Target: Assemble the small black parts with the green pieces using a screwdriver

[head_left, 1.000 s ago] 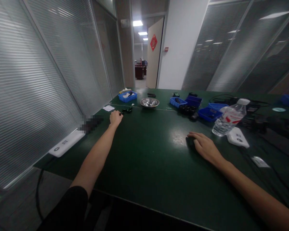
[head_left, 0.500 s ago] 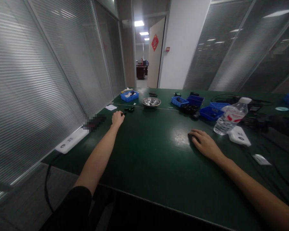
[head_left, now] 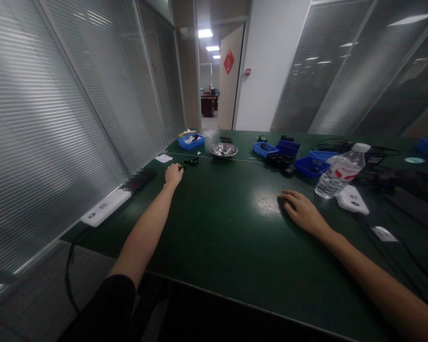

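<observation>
My left hand (head_left: 173,175) is stretched far out over the green table (head_left: 217,228), near its left edge. Its fingers are curled, and the end of a small black object (head_left: 191,162) that lies on the table just beyond them seems to be in their grip. My right hand (head_left: 301,211) lies palm down on the table at the right, fingers stretched out flat. A dark shape shows under its fingertips; I cannot make it out.
Behind the hands stand a metal bowl (head_left: 223,150), blue bins (head_left: 190,141) (head_left: 309,166) and black parts. A water bottle (head_left: 339,175) and a white device (head_left: 353,200) sit right of my right hand. A white power strip (head_left: 102,208) lies at the left edge.
Only the view has shifted a little. Both hands stay where they were.
</observation>
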Tool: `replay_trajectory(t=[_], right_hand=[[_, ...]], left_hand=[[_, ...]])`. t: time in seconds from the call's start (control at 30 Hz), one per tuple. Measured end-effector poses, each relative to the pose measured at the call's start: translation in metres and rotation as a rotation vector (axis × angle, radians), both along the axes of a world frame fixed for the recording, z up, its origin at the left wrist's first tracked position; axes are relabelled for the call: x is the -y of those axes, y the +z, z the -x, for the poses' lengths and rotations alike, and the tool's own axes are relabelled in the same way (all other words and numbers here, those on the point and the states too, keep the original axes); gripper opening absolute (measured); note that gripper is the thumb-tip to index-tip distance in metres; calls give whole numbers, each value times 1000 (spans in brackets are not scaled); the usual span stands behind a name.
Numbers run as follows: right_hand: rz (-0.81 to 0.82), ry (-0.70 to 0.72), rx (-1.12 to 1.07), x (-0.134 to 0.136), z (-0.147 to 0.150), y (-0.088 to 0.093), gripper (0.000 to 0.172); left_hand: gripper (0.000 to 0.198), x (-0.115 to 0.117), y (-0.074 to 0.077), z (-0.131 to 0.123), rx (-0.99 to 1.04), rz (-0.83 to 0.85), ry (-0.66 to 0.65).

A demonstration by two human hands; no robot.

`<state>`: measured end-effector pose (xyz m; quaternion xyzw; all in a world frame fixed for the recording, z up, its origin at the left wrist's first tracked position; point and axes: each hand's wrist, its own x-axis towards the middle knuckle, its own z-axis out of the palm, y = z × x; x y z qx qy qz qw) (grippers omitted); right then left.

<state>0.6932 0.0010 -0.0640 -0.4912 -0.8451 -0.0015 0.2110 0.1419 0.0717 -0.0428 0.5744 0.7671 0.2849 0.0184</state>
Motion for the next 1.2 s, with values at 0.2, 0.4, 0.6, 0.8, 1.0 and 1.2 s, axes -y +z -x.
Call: replay_trajectory(t=[0.2,0.4,0.6,0.8,1.0,1.2], right_hand=[[-34,7,21,5,7,11,37],[-96,146,-106,35,50,40,32],[259,322,-534,84,109,43,37],[518,315,-730,98,117,39,33],[652,309,-838,100,115,39,35],[609,311,-835,103,115,37,35]], left_hand=[[27,19,28,-41,90,-94,-200],[28,78,33,-138,212,-79,-676],[26,153,35,-189,361,-75,-995],[24,170,32,-187,396,-13,-1074],[24,173,30,-191,434,-3,-1127],[27,176,31,-193,506,67,-1129]])
